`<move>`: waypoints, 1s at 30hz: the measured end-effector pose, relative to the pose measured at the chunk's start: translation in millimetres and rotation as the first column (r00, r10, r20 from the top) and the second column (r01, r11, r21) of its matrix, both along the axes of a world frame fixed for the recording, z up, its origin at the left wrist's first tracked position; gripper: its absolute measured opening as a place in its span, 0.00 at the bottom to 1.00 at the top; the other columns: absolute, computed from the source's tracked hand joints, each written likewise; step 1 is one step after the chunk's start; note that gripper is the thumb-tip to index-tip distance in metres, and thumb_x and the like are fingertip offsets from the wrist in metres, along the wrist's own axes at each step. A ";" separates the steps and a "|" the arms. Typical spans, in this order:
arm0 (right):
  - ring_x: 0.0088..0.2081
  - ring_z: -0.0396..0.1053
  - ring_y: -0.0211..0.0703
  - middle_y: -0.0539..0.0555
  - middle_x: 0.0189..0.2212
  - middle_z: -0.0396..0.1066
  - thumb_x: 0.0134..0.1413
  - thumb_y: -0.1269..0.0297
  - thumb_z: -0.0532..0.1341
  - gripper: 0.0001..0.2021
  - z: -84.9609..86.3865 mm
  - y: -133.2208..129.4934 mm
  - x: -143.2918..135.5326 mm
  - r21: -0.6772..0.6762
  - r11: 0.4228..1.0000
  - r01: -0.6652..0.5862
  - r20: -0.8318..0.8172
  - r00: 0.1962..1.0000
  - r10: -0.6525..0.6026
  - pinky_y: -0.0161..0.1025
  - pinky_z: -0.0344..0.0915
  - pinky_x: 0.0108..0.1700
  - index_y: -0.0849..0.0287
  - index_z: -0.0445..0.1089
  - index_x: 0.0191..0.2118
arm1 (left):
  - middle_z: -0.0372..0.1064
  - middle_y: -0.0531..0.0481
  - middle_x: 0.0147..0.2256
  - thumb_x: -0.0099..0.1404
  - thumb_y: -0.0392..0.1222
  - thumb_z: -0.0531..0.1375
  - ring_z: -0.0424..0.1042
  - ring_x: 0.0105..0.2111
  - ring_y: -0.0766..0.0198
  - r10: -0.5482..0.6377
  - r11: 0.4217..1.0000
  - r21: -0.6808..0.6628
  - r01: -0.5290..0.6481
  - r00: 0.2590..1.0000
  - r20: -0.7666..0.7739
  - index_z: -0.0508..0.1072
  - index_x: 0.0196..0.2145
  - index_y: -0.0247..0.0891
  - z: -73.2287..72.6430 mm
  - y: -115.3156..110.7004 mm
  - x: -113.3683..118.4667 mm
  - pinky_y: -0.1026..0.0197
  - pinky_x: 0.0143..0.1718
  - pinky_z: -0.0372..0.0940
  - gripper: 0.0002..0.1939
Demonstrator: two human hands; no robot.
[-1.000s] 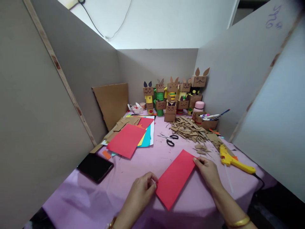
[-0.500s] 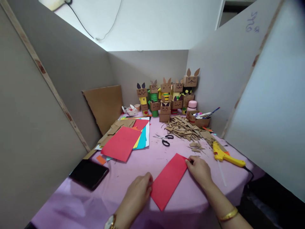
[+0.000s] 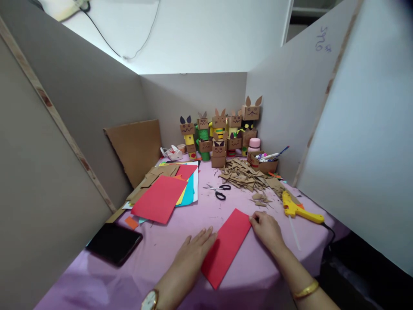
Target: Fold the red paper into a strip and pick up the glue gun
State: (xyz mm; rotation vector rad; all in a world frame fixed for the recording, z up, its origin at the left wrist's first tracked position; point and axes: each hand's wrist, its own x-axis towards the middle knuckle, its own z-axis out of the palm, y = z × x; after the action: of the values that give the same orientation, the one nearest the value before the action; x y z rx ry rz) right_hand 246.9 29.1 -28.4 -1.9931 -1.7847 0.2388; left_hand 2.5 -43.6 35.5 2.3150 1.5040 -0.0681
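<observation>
A long red paper piece [image 3: 227,249] lies slanted on the purple cloth near the front edge. My left hand [image 3: 195,249] is spread at its left edge, fingertips over the paper and holding nothing. At the paper's upper right corner, my right hand [image 3: 265,228] pinches the edge between thumb and curled fingers. Black-handled scissors [image 3: 220,190] lie partly open beyond the paper. A larger red sheet [image 3: 159,199] rests on a stack of coloured paper to the left.
A yellow glue gun [image 3: 301,210] lies at the right, its cord over the edge. Cardboard scraps [image 3: 243,174], a pen box [image 3: 264,165] and cardboard figures [image 3: 218,148] stand or lie behind. A black tablet [image 3: 114,244] is front left; grey partitions flank the table.
My left hand has opened from a curled grip and moved over the red paper's left edge. My right hand keeps its pinch at the corner. The whole view has shifted slightly.
</observation>
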 end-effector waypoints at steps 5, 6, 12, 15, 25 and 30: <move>0.31 0.69 0.42 0.52 0.28 0.73 0.52 0.64 0.54 0.08 1.4 -1.8 -1.2 -0.005 1.000 0.027 0.046 0.999 -0.027 0.36 0.49 0.26 0.55 0.68 0.26 | 0.45 0.51 0.63 0.63 0.29 0.45 0.45 0.63 0.57 -0.118 0.993 0.004 0.118 0.993 -0.002 0.53 0.60 0.47 1.5 0.5 9.8 0.41 0.59 0.47 0.29; 0.31 0.69 0.42 0.52 0.29 0.72 0.52 0.63 0.55 0.08 1.7 -2.1 -1.4 -0.006 1.000 0.029 0.049 0.998 -0.029 0.36 0.49 0.27 0.55 0.67 0.26 | 0.45 0.51 0.63 0.63 0.29 0.45 0.45 0.63 0.56 -0.144 0.990 -0.003 0.144 0.989 -0.017 0.53 0.60 0.46 2.3 0.4 12.1 0.41 0.59 0.47 0.29; 0.31 0.69 0.41 0.50 0.29 0.72 0.52 0.62 0.55 0.08 3.4 -3.2 -1.6 -0.012 0.999 0.035 0.052 0.998 -0.034 0.35 0.49 0.26 0.55 0.67 0.26 | 0.53 0.45 0.61 0.62 0.29 0.46 0.50 0.61 0.52 -0.203 0.979 -0.007 0.203 0.979 -0.035 0.58 0.58 0.40 2.9 -1.4 17.1 0.38 0.58 0.47 0.27; 0.31 0.69 0.40 0.50 0.29 0.72 0.52 0.62 0.55 0.08 5.0 -4.5 -1.3 -0.012 0.999 0.032 0.055 0.998 -0.031 0.35 0.50 0.27 0.55 0.68 0.26 | 0.52 0.45 0.61 0.62 0.30 0.47 0.50 0.61 0.54 -0.212 0.977 -0.009 0.211 0.977 -0.028 0.58 0.58 0.39 4.2 -4.2 14.1 0.39 0.58 0.49 0.27; 0.32 0.69 0.42 0.51 0.30 0.72 0.54 0.60 0.55 0.08 4.9 -8.4 1.8 -0.014 1.000 0.025 0.078 0.997 -0.024 0.35 0.50 0.27 0.55 0.67 0.28 | 0.56 0.49 0.60 0.63 0.34 0.48 0.53 0.60 0.60 -0.120 0.980 0.175 0.093 0.981 0.155 0.59 0.58 0.41 -22.2 -16.6 5.1 0.48 0.61 0.50 0.25; 0.34 0.70 0.44 0.52 0.34 0.72 0.56 0.61 0.54 0.07 4.7 -11.2 1.3 -0.015 1.000 0.002 0.102 0.995 0.000 0.36 0.52 0.28 0.55 0.67 0.37 | 0.53 0.49 0.61 0.67 0.44 0.49 0.51 0.61 0.56 -0.134 0.982 0.157 0.109 0.978 0.158 0.57 0.59 0.42 -29.0 -16.8 2.7 0.43 0.60 0.50 0.23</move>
State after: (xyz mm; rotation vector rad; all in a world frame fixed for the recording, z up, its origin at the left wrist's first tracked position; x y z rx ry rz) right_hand 248.1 18.0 -23.7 -2.0508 -1.8493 0.1527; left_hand 5.1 -60.4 6.6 2.4581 1.3239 0.2085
